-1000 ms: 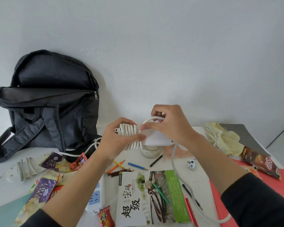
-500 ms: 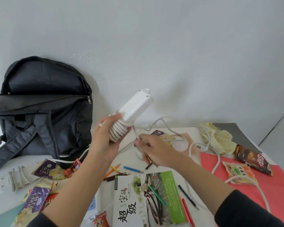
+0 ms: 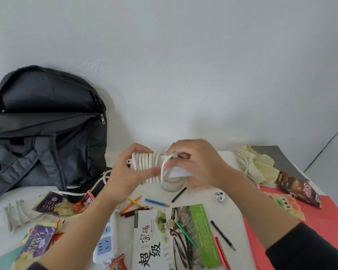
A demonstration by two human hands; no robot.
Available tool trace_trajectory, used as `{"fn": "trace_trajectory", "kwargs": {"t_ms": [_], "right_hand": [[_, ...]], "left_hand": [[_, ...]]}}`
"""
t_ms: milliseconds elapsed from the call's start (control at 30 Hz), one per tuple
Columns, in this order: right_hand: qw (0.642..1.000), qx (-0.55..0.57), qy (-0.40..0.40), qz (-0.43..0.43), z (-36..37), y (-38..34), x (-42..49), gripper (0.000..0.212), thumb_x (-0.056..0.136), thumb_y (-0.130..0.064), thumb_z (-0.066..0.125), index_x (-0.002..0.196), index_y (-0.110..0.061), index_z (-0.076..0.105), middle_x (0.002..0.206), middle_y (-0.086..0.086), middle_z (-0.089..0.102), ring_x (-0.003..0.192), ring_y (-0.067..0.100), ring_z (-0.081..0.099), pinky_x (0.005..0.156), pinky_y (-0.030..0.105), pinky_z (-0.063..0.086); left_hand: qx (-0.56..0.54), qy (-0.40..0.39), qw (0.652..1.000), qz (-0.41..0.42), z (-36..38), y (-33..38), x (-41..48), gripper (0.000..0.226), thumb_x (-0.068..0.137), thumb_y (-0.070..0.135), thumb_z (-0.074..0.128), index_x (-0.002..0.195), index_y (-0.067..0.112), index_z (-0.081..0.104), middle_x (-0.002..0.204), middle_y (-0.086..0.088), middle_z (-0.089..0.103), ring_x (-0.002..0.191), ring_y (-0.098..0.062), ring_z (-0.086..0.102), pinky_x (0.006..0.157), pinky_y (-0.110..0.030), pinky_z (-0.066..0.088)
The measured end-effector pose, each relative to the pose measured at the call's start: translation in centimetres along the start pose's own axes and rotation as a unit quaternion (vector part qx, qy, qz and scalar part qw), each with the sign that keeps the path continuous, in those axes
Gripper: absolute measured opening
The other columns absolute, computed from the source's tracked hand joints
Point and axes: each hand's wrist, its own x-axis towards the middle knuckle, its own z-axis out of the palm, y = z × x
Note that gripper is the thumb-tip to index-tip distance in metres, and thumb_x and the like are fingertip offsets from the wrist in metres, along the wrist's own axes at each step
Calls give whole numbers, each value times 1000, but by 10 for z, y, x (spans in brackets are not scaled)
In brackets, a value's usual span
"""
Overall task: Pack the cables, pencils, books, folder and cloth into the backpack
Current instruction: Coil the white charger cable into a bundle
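Observation:
My left hand (image 3: 125, 172) grips a white power strip (image 3: 180, 171) with its white cable (image 3: 144, 162) wound round it in several turns. My right hand (image 3: 195, 164) pinches a loop of that cable against the strip's right part. A black backpack (image 3: 47, 133) stands open at the back left. Several coloured pencils (image 3: 137, 207) lie on the white table below my hands. A book (image 3: 172, 236) lies at the front. The yellow cloth (image 3: 260, 164) and a grey folder (image 3: 281, 162) are at the back right. A red folder (image 3: 320, 221) lies at the right.
A second wrapped white power strip (image 3: 14, 215) lies at the left, another with blue sockets (image 3: 105, 242) at the front. Snack packets (image 3: 37, 242) litter the left and right (image 3: 299, 190). A glass jar (image 3: 172, 185) and a white plug (image 3: 220, 196) sit under my hands.
My left hand brought the strip down from a raised tilt to level above the table. My right hand came up from the loose cable and now pinches a loop against the strip.

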Motion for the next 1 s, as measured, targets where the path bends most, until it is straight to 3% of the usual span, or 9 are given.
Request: {"fn": "trace_trajectory", "kwargs": {"t_ms": [100, 233, 367, 433, 533, 667, 767, 867, 1000], "right_hand": [[999, 29, 15, 22, -6, 5, 4, 32, 82, -50, 76, 78, -19, 70, 61, 0, 54, 57, 17, 45, 56, 33, 36], [986, 143, -7, 88, -7, 1, 8, 25, 78, -30, 86, 78, -10, 72, 67, 11, 60, 60, 13, 42, 59, 27, 34], [976, 172, -60, 119, -10, -2, 11, 22, 82, -30, 84, 81, -13, 69, 72, -2, 62, 63, 6, 47, 62, 17, 36], [972, 178, -85, 127, -14, 1, 13, 21, 86, -32, 81, 83, -14, 69, 75, -3, 64, 65, 16, 50, 63, 23, 37], [954, 252, -100, 129, -22, 3, 10, 10, 88, -22, 80, 85, -16, 73, 93, 13, 72, 73, 36, 52, 69, 41, 39], [933, 328, -91, 116, -32, 4, 5, 13, 83, -11, 75, 77, -17, 66, 98, 7, 69, 74, 14, 49, 71, 23, 38], [935, 325, -88, 109, -35, 8, 4, 17, 83, -9, 73, 72, -16, 62, 90, 5, 67, 76, 17, 43, 73, 29, 35], [952, 262, -115, 112, -32, 5, 1, 17, 89, -9, 76, 75, -14, 67, 82, 4, 67, 74, 9, 51, 76, 20, 40], [978, 156, -109, 88, -14, -4, 9, 21, 89, -18, 78, 78, -7, 63, 72, 0, 60, 66, 3, 48, 68, 12, 38]], "left_hand": [[-32, -28, 999, -12, 2, 3, -3, 49, 59, 31, 93, 98, 18, 66, 84, -11, 63, 69, -27, 58, 62, -43, 53], [-115, -22, 992, -49, 3, 4, -4, 49, 61, 24, 93, 100, 13, 66, 92, -18, 62, 80, -34, 58, 73, -52, 52], [-165, -50, 982, -83, 2, 4, -5, 48, 65, 18, 89, 104, 9, 63, 96, -17, 62, 84, -33, 59, 73, -47, 51], [-205, -81, 970, -105, 2, 5, -7, 48, 69, 17, 86, 108, 8, 61, 99, -14, 62, 86, -30, 60, 72, -42, 51], [-203, -69, 970, -113, 4, 9, -5, 50, 63, 12, 87, 106, 9, 63, 97, -14, 61, 85, -29, 60, 72, -42, 51], [-228, -21, 963, -142, 6, 13, 4, 49, 54, 13, 87, 98, 12, 66, 94, -13, 62, 82, -27, 62, 71, -41, 53], [-219, 20, 960, -173, 0, 9, 9, 41, 62, 3, 84, 97, 12, 65, 94, -14, 63, 81, -28, 64, 69, -40, 58], [-227, 51, 953, -193, -6, 3, 9, 34, 73, -4, 78, 100, 9, 63, 94, -15, 63, 79, -29, 63, 63, -37, 58], [-134, -11, 981, -139, -1, 3, 6, 44, 60, 6, 86, 99, 8, 65, 88, -13, 63, 78, -28, 61, 68, -40, 53]]}}
